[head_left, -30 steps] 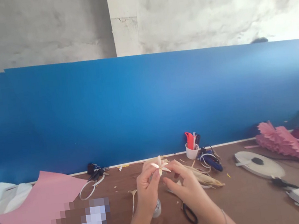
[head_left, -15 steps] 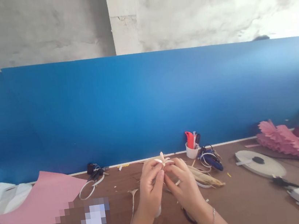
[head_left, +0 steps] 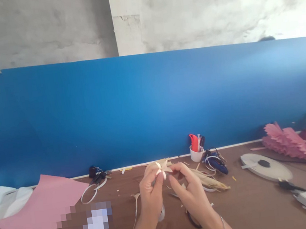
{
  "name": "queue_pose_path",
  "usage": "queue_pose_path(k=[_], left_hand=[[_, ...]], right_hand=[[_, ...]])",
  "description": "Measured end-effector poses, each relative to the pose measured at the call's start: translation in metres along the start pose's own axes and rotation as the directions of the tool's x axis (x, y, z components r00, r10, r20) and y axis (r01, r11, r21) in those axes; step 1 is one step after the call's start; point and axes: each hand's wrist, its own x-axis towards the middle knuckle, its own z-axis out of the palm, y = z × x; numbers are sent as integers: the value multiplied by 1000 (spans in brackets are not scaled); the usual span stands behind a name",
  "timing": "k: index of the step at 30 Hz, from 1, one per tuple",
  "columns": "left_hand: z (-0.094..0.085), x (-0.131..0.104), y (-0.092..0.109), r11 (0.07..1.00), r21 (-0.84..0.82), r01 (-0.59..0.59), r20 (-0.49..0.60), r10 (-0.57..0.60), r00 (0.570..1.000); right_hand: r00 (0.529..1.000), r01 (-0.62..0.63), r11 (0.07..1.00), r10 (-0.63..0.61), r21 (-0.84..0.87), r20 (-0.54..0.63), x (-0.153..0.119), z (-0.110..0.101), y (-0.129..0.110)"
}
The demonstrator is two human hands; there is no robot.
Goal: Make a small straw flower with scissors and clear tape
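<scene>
Left hand (head_left: 150, 186) pinches small cream flower (head_left: 165, 167) above desk (head_left: 244, 211), between both hands. Right hand (head_left: 190, 186) has fingertips at flower's right side; can't tell if gripping. Dried strips (head_left: 212, 182) lie beyond right hand, near white cup (head_left: 197, 156) with red item (head_left: 194, 143) inside.

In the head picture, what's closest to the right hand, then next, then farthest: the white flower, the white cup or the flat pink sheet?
1. White flower, by the fingertips.
2. White cup, behind the hand.
3. Flat pink sheet, far over left.
</scene>
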Motion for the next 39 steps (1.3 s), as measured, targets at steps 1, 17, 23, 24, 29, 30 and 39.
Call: queue_pose_path(k=[1, 17, 23, 24, 29, 30, 39], left_hand=[[0, 0, 1, 1000, 6, -9, -4, 9, 1000], [1, -6, -1, 973, -134, 186, 174, -161, 971], [1, -4, -2, 968, -158, 194, 174, -166, 971], [1, -2, -3, 982, -103, 156, 156, -139, 978], [-3, 4, -8, 995, 89, 55, 108, -64, 992], [-4, 4, -9, 995, 89, 53, 101, -62, 993], [-8, 8, -8, 996, 77, 50, -4, -49, 999]], right_hand=[[1000, -18, 1000, 18, 24, -10, 0, 0, -2], [981, -189, 954, 192, 232, 12, 6, 3, -14], [989, -144, 975, 149, 172, -20, 7, 0, -6], [989, -137, 978, 143, 157, -28, 8, 0, -5], [997, -40, 997, 44, 63, -59, 10, -2, -4], [998, -12, 999, 15, 48, -64, 10, -2, -4], [999, 16, 999, -18, -44, -47, 6, -5, 2]])
